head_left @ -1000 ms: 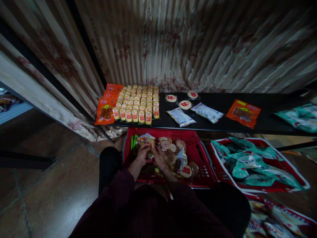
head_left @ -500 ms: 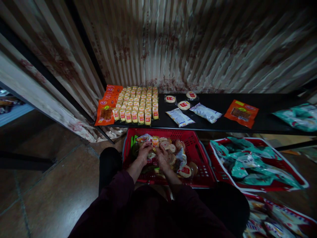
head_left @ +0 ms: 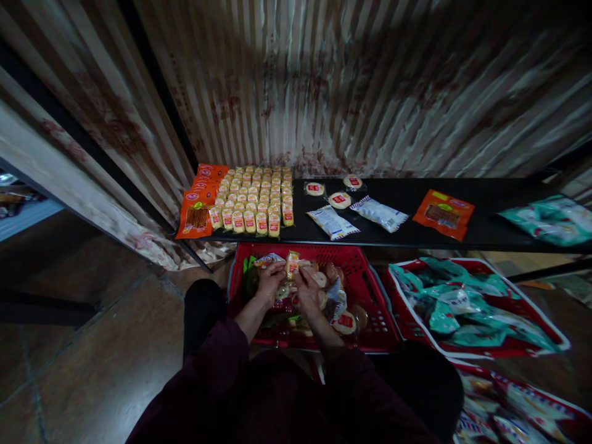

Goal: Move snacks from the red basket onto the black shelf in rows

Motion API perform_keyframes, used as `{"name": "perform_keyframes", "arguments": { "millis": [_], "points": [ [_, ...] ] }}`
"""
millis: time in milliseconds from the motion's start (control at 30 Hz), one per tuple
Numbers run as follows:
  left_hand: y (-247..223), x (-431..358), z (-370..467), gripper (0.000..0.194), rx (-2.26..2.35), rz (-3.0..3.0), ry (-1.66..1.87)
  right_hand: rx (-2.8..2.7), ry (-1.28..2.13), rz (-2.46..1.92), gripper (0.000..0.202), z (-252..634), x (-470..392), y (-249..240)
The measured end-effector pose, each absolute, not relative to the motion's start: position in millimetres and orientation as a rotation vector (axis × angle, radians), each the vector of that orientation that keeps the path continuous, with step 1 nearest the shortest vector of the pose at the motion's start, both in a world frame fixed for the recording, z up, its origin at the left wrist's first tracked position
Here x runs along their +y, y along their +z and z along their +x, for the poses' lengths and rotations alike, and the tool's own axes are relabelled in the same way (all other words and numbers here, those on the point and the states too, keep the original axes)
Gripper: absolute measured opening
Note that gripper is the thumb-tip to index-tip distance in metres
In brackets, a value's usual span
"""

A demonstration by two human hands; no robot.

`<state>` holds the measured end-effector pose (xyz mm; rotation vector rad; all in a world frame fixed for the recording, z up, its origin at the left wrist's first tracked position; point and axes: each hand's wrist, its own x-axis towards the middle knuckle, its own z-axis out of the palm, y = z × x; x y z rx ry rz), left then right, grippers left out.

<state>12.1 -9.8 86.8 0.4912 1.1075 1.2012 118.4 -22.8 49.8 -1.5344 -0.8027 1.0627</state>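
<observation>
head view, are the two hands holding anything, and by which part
A small yellow oblong snack in clear plastic wrap, held between left hand and right hand, by its sides near the lower end; exact contact is unclear.

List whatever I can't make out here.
Head view:
- Fine print on the yellow packet between left hand and right hand: too small.
- Floor of the red basket: largely hidden by packages, hands.
- Rightmost teal bag: cut off by right edge.
- Bottom-right packets: cut off by bottom edge.
</observation>
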Motion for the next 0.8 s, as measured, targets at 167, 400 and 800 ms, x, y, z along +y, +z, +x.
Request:
{"name": "perform_keyframes", "arguments": {
  "millis": [167, 400, 800],
  "points": [
    [92, -6, 15, 0.032, 1.120, 0.592, 1.211, -0.873, 1.005, -1.491, 0.051, 122, -21, 46],
    [94, 10, 22, 0.026, 1.254, 0.910, 1.298, -1.104, 0.823, -1.438, 0.047, 123, -5, 66],
    [111, 47, 27, 0.022, 1.488, 1.244, 1.314, -1.119, 0.792, -1.393, 0.046, 121, 39, 94]
  ]
}}
